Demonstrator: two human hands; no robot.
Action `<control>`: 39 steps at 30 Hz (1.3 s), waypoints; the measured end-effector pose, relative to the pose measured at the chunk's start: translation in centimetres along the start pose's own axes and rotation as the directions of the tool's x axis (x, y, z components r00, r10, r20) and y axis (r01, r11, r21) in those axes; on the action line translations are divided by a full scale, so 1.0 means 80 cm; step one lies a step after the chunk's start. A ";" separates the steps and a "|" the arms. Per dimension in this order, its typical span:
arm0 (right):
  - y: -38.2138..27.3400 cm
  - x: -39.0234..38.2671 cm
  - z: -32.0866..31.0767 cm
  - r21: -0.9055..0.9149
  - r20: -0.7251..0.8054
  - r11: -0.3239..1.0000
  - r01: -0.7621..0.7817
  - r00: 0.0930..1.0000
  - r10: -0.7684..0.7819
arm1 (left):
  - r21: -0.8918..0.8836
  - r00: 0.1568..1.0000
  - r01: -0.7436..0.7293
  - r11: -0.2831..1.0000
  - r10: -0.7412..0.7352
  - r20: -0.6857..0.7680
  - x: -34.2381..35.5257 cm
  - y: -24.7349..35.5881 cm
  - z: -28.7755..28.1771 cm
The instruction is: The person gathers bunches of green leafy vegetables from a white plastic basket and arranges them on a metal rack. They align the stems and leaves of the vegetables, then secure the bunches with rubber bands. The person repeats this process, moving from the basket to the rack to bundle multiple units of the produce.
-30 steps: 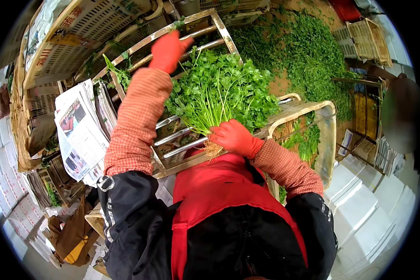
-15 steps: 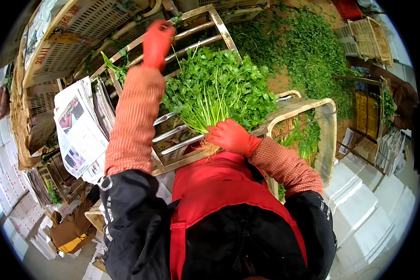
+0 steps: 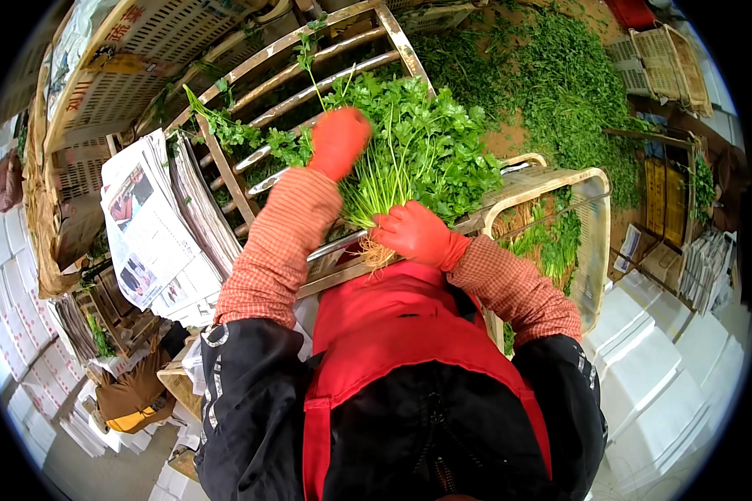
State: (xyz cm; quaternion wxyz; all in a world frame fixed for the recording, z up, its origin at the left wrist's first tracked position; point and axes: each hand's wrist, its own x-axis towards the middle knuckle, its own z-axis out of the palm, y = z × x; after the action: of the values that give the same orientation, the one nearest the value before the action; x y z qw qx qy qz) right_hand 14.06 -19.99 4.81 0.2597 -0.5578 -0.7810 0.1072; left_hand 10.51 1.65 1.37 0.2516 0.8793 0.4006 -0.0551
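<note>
A bunch of leafy green herbs (image 3: 426, 142), with thin pale stems and stringy roots, lies across a slatted metal rack (image 3: 401, 42) in front of me. My right hand (image 3: 422, 238), in a red rubber glove, is closed around the stems just above the roots. My left hand (image 3: 340, 144), gloved in red too, is over the left side of the leaves. It is blurred and its fingers are turned away, so I cannot tell what they hold. A single loose sprig (image 3: 307, 63) lies on the rack bars beyond that hand.
Folded newspapers (image 3: 154, 238) are stacked at the rack's left side. A cream plastic crate (image 3: 595, 250) with more rooted greens stands at my right. Cut leaves (image 3: 560, 100) are heaped on the floor ahead. Large crates (image 3: 142, 75) rise at the far left.
My left hand has come back from the rack's far left bars, nearer and to the right, over the leaves. A sprig now lies near where it was. My right hand keeps its grip.
</note>
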 end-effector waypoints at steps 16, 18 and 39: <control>-0.003 0.004 0.004 -0.050 0.058 0.999 0.019 0.998 -0.016 | -0.345 0.929 -0.218 0.913 0.303 0.214 -0.102 0.037 0.002; -0.003 0.003 0.003 -0.049 0.059 0.999 0.009 0.998 -0.006 | -0.160 0.941 -0.219 0.963 0.251 0.225 -0.108 0.039 0.000; 0.000 0.004 0.008 -0.061 0.008 0.998 0.023 1.000 -0.022 | 0.132 0.381 -0.924 0.358 0.850 0.364 -0.063 0.027 -0.028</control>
State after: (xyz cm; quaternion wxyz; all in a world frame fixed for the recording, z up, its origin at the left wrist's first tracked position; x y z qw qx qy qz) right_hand 13.66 -19.64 4.37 0.2410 -0.5563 -0.7910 0.0823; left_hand 8.44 -1.83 5.68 0.1423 0.9686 -0.1896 -0.0748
